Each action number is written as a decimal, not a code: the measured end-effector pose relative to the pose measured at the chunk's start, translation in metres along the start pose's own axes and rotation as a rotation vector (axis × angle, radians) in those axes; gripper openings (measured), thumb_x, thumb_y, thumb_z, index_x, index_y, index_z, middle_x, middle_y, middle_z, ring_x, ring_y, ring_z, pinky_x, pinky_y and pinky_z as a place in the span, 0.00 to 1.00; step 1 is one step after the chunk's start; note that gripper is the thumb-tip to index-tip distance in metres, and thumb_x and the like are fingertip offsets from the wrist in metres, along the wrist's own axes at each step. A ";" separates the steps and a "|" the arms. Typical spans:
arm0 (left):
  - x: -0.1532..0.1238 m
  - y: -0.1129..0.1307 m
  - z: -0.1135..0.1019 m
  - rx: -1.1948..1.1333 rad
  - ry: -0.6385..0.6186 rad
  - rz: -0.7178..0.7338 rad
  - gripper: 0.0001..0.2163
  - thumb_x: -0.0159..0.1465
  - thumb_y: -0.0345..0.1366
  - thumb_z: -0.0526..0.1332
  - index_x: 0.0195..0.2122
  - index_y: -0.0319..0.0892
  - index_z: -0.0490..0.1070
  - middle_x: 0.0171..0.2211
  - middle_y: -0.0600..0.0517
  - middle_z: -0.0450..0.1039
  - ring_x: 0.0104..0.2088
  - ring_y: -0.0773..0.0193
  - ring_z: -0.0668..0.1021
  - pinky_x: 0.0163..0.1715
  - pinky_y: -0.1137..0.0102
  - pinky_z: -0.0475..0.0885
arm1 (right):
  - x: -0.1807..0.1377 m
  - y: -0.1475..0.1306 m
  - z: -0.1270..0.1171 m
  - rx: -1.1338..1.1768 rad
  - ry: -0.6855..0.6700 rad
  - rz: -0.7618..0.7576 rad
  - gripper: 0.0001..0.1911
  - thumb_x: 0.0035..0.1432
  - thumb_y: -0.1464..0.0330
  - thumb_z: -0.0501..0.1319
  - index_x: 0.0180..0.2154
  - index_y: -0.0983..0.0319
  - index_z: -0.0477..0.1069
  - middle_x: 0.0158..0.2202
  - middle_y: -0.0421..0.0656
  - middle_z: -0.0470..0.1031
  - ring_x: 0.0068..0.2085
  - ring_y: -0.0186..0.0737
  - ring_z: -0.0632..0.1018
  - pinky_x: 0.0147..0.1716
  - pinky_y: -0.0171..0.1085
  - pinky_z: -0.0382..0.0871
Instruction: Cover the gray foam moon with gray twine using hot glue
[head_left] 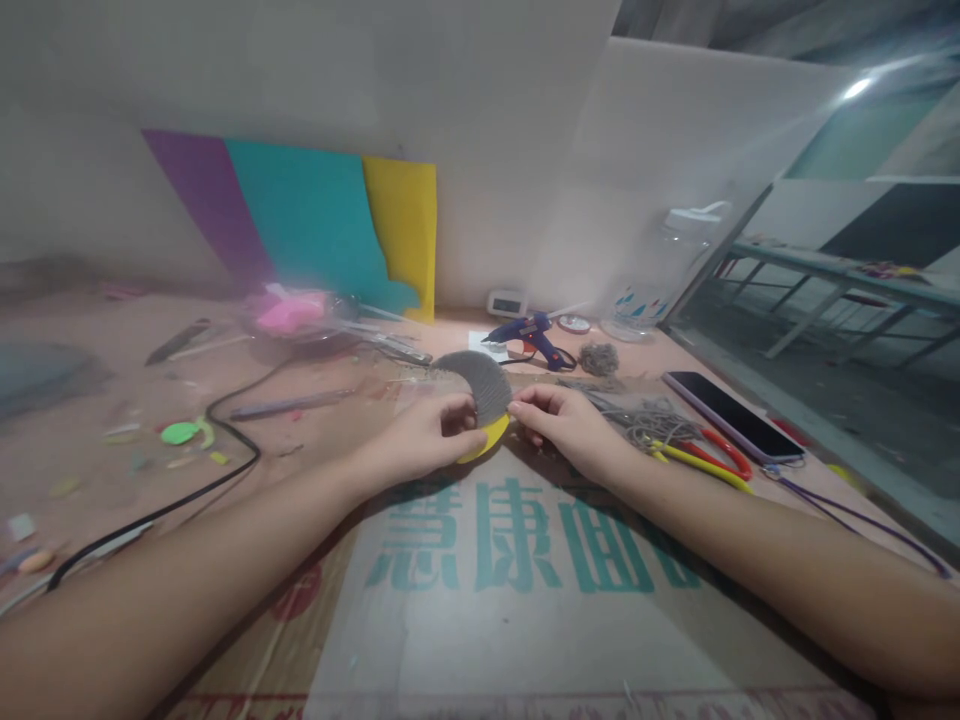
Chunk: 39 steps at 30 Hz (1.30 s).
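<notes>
A yellow crescent-shaped piece (487, 440) is largely covered with rows of grey cord (484, 385), leaving its lower tip bare. My left hand (431, 435) grips it from the inner side, thumb over the yellow tip and fingers curled behind. At its outer right edge, the thumb and forefinger of my right hand (559, 420) are pinched together. What lies between those fingertips is too small to make out. A loose tangle of grey cord (652, 420) lies just right of my right hand, beside yellow-and-red-handled pliers (705, 460).
Behind the crescent lie a blue glue gun (529, 335) and a grey cord ball (598, 358). A phone (731, 415) and a clear bottle (645, 275) are on the right. A black cable (225, 470), pink material (291, 312) and scraps spread leftward. Printed sheeting (480, 630) lies under my arms.
</notes>
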<state>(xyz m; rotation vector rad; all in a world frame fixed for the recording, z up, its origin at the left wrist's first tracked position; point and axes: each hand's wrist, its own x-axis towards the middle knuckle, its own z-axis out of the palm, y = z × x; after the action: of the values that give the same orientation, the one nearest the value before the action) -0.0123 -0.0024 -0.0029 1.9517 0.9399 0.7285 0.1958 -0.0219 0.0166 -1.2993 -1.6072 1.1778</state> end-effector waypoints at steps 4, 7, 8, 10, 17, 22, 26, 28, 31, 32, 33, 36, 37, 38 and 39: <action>0.000 0.000 -0.004 -0.027 -0.071 0.010 0.08 0.61 0.40 0.59 0.32 0.41 0.69 0.26 0.56 0.68 0.25 0.68 0.69 0.24 0.74 0.61 | 0.000 0.000 -0.001 0.020 -0.007 -0.024 0.19 0.51 0.53 0.65 0.34 0.62 0.69 0.16 0.31 0.62 0.17 0.27 0.59 0.17 0.30 0.51; 0.001 0.003 -0.007 -0.052 -0.092 0.019 0.08 0.61 0.40 0.59 0.35 0.40 0.72 0.28 0.55 0.69 0.26 0.68 0.69 0.25 0.74 0.62 | 0.000 0.001 -0.001 0.051 -0.021 -0.029 0.19 0.51 0.54 0.66 0.36 0.62 0.70 0.16 0.31 0.62 0.17 0.27 0.60 0.16 0.30 0.50; 0.000 0.004 -0.007 -0.051 -0.089 0.024 0.08 0.61 0.39 0.59 0.36 0.40 0.72 0.28 0.54 0.70 0.27 0.68 0.70 0.25 0.74 0.62 | 0.000 0.001 -0.002 0.056 -0.025 -0.023 0.19 0.51 0.54 0.66 0.36 0.62 0.71 0.16 0.31 0.62 0.17 0.27 0.60 0.16 0.30 0.50; -0.001 0.007 -0.008 -0.044 -0.088 0.026 0.09 0.61 0.39 0.59 0.37 0.40 0.73 0.29 0.54 0.70 0.27 0.67 0.70 0.26 0.74 0.62 | 0.000 0.002 -0.002 0.062 -0.034 -0.004 0.18 0.52 0.54 0.65 0.34 0.63 0.72 0.16 0.32 0.62 0.17 0.27 0.60 0.16 0.30 0.49; 0.000 0.004 -0.007 -0.061 -0.095 -0.032 0.11 0.61 0.43 0.60 0.34 0.40 0.71 0.26 0.55 0.68 0.25 0.68 0.69 0.25 0.73 0.63 | 0.000 0.006 -0.001 0.154 -0.041 0.004 0.18 0.51 0.54 0.67 0.32 0.62 0.71 0.16 0.32 0.62 0.17 0.27 0.60 0.16 0.29 0.51; 0.003 0.000 -0.003 -0.037 -0.019 -0.019 0.16 0.64 0.48 0.56 0.35 0.39 0.71 0.27 0.54 0.68 0.27 0.66 0.70 0.28 0.72 0.64 | 0.000 0.006 0.001 0.139 -0.025 -0.003 0.19 0.50 0.53 0.66 0.33 0.62 0.71 0.17 0.32 0.63 0.18 0.28 0.61 0.17 0.30 0.52; 0.003 0.001 -0.003 -0.077 0.001 -0.032 0.16 0.64 0.48 0.55 0.34 0.38 0.70 0.25 0.55 0.65 0.25 0.68 0.68 0.26 0.73 0.62 | 0.001 0.007 0.000 0.045 -0.038 -0.043 0.19 0.54 0.53 0.63 0.34 0.63 0.73 0.16 0.33 0.62 0.18 0.27 0.59 0.16 0.30 0.48; 0.002 0.000 -0.003 -0.101 -0.008 -0.035 0.16 0.64 0.48 0.55 0.35 0.38 0.70 0.26 0.55 0.66 0.26 0.68 0.69 0.26 0.73 0.63 | 0.001 0.008 -0.001 0.022 -0.054 -0.066 0.19 0.55 0.53 0.62 0.33 0.64 0.73 0.16 0.33 0.62 0.18 0.27 0.59 0.17 0.30 0.48; 0.003 -0.002 -0.005 -0.102 -0.018 -0.043 0.17 0.63 0.49 0.56 0.36 0.38 0.71 0.26 0.55 0.66 0.25 0.68 0.69 0.24 0.74 0.63 | 0.002 0.010 -0.002 0.031 -0.051 -0.068 0.18 0.55 0.53 0.62 0.34 0.64 0.74 0.16 0.33 0.61 0.18 0.28 0.60 0.17 0.30 0.50; 0.003 -0.003 -0.005 -0.109 -0.027 -0.053 0.17 0.63 0.50 0.56 0.36 0.38 0.71 0.26 0.55 0.66 0.24 0.69 0.68 0.24 0.74 0.62 | 0.003 0.011 -0.001 0.045 -0.048 -0.064 0.18 0.54 0.54 0.63 0.35 0.64 0.74 0.16 0.32 0.61 0.18 0.28 0.60 0.17 0.30 0.50; 0.003 -0.004 -0.005 -0.117 -0.035 -0.060 0.17 0.63 0.50 0.56 0.36 0.38 0.71 0.26 0.55 0.66 0.24 0.69 0.68 0.23 0.74 0.62 | 0.003 0.012 -0.001 0.069 -0.051 -0.061 0.18 0.53 0.55 0.64 0.36 0.64 0.74 0.16 0.33 0.62 0.18 0.28 0.61 0.17 0.30 0.51; 0.003 -0.005 -0.005 -0.147 -0.043 -0.062 0.17 0.63 0.50 0.57 0.37 0.38 0.70 0.27 0.53 0.67 0.26 0.68 0.70 0.24 0.75 0.64 | 0.005 0.016 0.002 0.213 -0.077 -0.070 0.18 0.52 0.56 0.66 0.38 0.64 0.74 0.18 0.34 0.65 0.19 0.28 0.63 0.18 0.30 0.56; 0.003 -0.005 -0.005 -0.156 -0.038 -0.065 0.17 0.62 0.50 0.57 0.37 0.38 0.70 0.28 0.53 0.68 0.26 0.68 0.71 0.24 0.75 0.64 | 0.006 0.016 0.003 0.273 -0.075 -0.079 0.19 0.52 0.57 0.65 0.40 0.64 0.74 0.18 0.33 0.65 0.19 0.28 0.64 0.19 0.31 0.58; 0.003 -0.004 -0.005 -0.165 -0.034 -0.074 0.17 0.62 0.50 0.57 0.36 0.39 0.70 0.27 0.53 0.67 0.26 0.68 0.71 0.23 0.75 0.63 | 0.006 0.017 0.003 0.320 -0.065 -0.090 0.19 0.54 0.57 0.64 0.41 0.64 0.73 0.19 0.33 0.66 0.18 0.28 0.64 0.19 0.31 0.60; 0.003 -0.003 -0.005 -0.174 -0.025 -0.088 0.16 0.62 0.50 0.57 0.34 0.39 0.69 0.26 0.54 0.67 0.25 0.68 0.70 0.22 0.75 0.63 | 0.007 0.017 0.003 0.347 -0.042 -0.103 0.19 0.55 0.57 0.63 0.43 0.63 0.73 0.20 0.34 0.67 0.18 0.28 0.63 0.19 0.32 0.62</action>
<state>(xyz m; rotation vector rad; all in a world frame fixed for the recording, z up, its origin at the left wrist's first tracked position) -0.0155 0.0030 -0.0026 1.7525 0.9109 0.7099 0.1967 -0.0149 -0.0005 -0.9642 -1.4033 1.3555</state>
